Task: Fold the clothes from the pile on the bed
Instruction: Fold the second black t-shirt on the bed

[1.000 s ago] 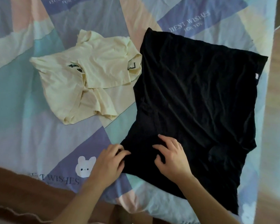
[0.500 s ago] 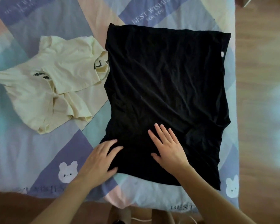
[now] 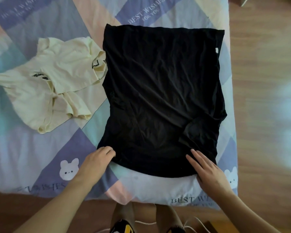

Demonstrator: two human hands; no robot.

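The black shirt (image 3: 160, 91) lies flat by the bed's (image 3: 32, 148) right edge; the left hand (image 3: 97, 161) curls on its near-left corner, the right hand (image 3: 207, 167) rests flat; uneven pulling could bunch it.

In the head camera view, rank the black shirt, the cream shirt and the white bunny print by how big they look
1. Spread-out black fabric shirt
2. Crumpled cream fabric shirt, bunched up, so it looks smaller
3. White bunny print on the bedsheet
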